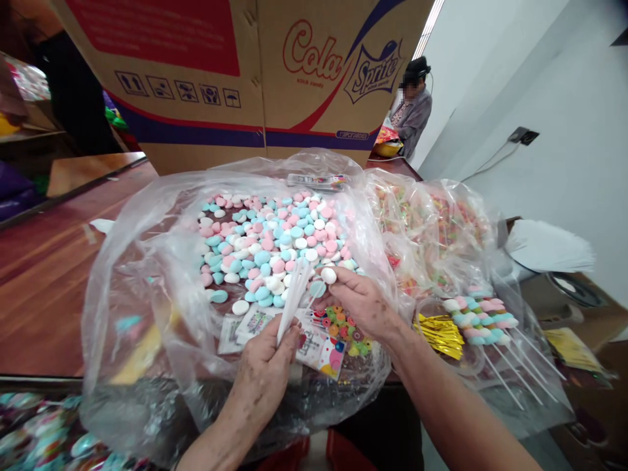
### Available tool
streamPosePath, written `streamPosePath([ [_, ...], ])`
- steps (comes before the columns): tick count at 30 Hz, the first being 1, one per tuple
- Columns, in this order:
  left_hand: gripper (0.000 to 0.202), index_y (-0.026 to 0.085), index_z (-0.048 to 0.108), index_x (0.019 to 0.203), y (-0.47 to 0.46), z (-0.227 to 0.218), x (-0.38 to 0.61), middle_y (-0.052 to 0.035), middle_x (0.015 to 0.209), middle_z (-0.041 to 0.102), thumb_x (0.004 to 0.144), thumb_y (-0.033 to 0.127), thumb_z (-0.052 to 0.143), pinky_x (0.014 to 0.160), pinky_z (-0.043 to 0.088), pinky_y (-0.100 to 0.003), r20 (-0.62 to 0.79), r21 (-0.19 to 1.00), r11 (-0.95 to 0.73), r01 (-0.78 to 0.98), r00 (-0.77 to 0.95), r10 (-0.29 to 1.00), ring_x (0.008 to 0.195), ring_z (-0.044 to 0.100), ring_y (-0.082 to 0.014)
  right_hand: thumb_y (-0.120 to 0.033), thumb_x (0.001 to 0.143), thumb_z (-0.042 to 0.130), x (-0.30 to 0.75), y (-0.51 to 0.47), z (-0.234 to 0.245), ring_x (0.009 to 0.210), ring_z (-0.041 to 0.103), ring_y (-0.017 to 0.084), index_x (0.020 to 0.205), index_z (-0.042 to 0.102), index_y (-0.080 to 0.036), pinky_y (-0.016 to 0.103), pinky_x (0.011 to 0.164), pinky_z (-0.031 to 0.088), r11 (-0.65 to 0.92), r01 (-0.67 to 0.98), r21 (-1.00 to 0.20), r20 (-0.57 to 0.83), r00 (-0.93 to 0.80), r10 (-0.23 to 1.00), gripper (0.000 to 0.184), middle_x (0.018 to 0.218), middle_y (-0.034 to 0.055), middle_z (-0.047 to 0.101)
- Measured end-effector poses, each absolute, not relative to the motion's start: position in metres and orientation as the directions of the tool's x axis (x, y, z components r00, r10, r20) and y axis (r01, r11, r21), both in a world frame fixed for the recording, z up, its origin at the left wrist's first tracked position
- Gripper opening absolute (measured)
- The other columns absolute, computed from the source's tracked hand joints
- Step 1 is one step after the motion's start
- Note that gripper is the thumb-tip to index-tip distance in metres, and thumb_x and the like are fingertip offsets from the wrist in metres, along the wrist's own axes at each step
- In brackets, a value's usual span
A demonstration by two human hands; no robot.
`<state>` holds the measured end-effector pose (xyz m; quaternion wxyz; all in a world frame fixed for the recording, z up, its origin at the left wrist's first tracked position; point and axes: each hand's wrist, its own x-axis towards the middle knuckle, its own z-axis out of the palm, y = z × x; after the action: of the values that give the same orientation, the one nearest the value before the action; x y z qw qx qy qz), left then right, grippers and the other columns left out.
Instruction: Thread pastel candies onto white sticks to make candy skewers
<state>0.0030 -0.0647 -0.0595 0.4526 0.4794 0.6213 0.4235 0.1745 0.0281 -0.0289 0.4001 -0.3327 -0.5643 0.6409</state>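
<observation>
My left hand (267, 363) is closed round a bundle of white sticks (296, 291), which point up and away from me. Between the fingertips of my right hand (360, 297) is a white marshmallow (328, 275). A blue marshmallow (318, 289) sits just below it, by the end of one stick; whether it is pierced I cannot tell. Beyond both hands, a heap of pink, blue and white marshmallows (275, 239) lies on clear plastic (142, 288). Printed packets (314, 350) and ring-shaped gummy candies (343, 324) lie under and beside my hands.
A large cardboard box (260, 111) stands at the back. To the right are bags of colourful candy (432, 216), gold twist ties (439, 333) and finished marshmallow sticks (483, 319). Another person (415, 108) is at the far end. Wrapped sweets (44, 432) lie below the table's front edge.
</observation>
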Motion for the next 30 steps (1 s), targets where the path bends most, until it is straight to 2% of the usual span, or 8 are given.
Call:
streamPosePath([
  [5, 0.031, 0.019, 0.063, 0.089, -0.062, -0.059, 0.001, 0.0063, 0.054, 0.043, 0.089, 0.047, 0.051, 0.05, 0.029, -0.025, -0.17, 0.941, 0.199, 0.276, -0.126, 0.977, 0.052, 0.038, -0.0144, -0.028, 0.08, 0.067, 0.177, 0.03, -0.027, 0.078, 0.065, 0.014, 0.106, 0.073, -0.025, 0.033, 0.078, 0.055, -0.172, -0.28, -0.944, -0.028, -0.452, 0.891, 0.027, 0.099, 0.0009, 0.069],
  [11, 0.029, 0.019, 0.061, 0.081, -0.062, -0.061, 0.002, 0.006, 0.054, 0.045, 0.087, 0.046, 0.051, 0.05, 0.031, -0.026, -0.187, 0.925, 0.217, 0.311, -0.123, 0.975, 0.052, 0.04, -0.0147, -0.037, 0.084, 0.064, 0.174, 0.03, -0.026, 0.078, 0.06, 0.015, 0.095, 0.073, -0.021, 0.03, 0.068, 0.051, -0.174, -0.32, -0.931, -0.015, -0.445, 0.895, 0.022, 0.093, 0.0043, 0.068],
  [13, 0.029, 0.02, 0.06, 0.079, -0.063, -0.061, 0.001, 0.0061, 0.053, 0.045, 0.087, 0.046, 0.051, 0.049, 0.03, -0.025, -0.185, 0.927, 0.214, 0.308, -0.12, 0.975, 0.051, 0.04, -0.0143, -0.037, 0.083, 0.063, 0.175, 0.033, -0.027, 0.07, 0.057, 0.013, 0.091, 0.072, -0.02, 0.028, 0.065, 0.047, -0.127, -0.229, -0.965, -0.029, -0.388, 0.921, 0.02, 0.086, 0.0021, 0.066],
  [16, 0.029, 0.02, 0.057, 0.073, -0.063, -0.063, -0.003, 0.0061, 0.053, 0.046, 0.088, 0.045, 0.053, 0.048, 0.03, -0.024, -0.171, 0.941, 0.2, 0.274, -0.125, 0.977, 0.051, 0.04, -0.013, -0.031, 0.082, 0.058, 0.181, 0.041, -0.03, 0.063, 0.051, 0.012, 0.084, 0.069, -0.02, 0.026, 0.061, 0.04, 0.033, 0.136, -0.99, -0.006, -0.277, 0.961, 0.016, 0.072, -0.0026, 0.061],
  [18, 0.029, 0.02, 0.057, 0.072, -0.063, -0.064, -0.007, 0.0062, 0.052, 0.046, 0.087, 0.045, 0.056, 0.047, 0.03, -0.023, -0.178, 0.956, 0.208, 0.207, -0.156, 0.972, 0.05, 0.04, -0.0121, -0.027, 0.083, 0.053, 0.185, 0.046, -0.031, 0.062, 0.049, 0.013, 0.084, 0.068, -0.02, 0.025, 0.06, 0.036, 0.155, 0.408, -0.9, 0.05, -0.256, 0.965, 0.016, 0.068, -0.0036, 0.058],
  [20, 0.028, 0.019, 0.059, 0.074, -0.063, -0.067, -0.011, 0.0065, 0.051, 0.047, 0.085, 0.045, 0.06, 0.044, 0.029, -0.022, -0.197, 0.969, 0.221, 0.11, -0.195, 0.961, 0.047, 0.04, -0.0113, -0.025, 0.084, 0.05, 0.189, 0.05, -0.031, 0.064, 0.05, 0.014, 0.094, 0.068, -0.021, 0.025, 0.06, 0.036, 0.227, 0.562, -0.796, 0.072, -0.284, 0.956, 0.021, 0.07, -0.0031, 0.059],
  [26, 0.032, 0.018, 0.057, 0.07, -0.066, -0.072, -0.015, 0.0071, 0.048, 0.046, 0.083, 0.047, 0.063, 0.035, 0.02, -0.021, -0.258, 0.966, 0.252, -0.056, -0.235, 0.937, 0.036, 0.03, -0.0065, -0.022, 0.083, 0.049, 0.188, 0.051, -0.024, 0.083, 0.06, 0.019, 0.106, 0.069, -0.02, 0.03, 0.076, 0.043, 0.312, 0.695, -0.647, 0.165, -0.272, 0.948, 0.031, 0.098, 0.0052, 0.07],
  [30, 0.031, 0.018, 0.055, 0.072, -0.067, -0.065, -0.009, 0.0075, 0.047, 0.046, 0.082, 0.047, 0.064, 0.034, 0.019, -0.02, -0.281, 0.958, 0.262, -0.114, -0.221, 0.934, 0.035, 0.03, -0.0057, -0.026, 0.088, 0.043, 0.187, 0.049, -0.018, 0.075, 0.06, 0.018, 0.106, 0.068, -0.021, 0.029, 0.072, 0.044, 0.3, 0.685, -0.664, 0.16, -0.262, 0.952, 0.031, 0.088, 0.0029, 0.07],
])
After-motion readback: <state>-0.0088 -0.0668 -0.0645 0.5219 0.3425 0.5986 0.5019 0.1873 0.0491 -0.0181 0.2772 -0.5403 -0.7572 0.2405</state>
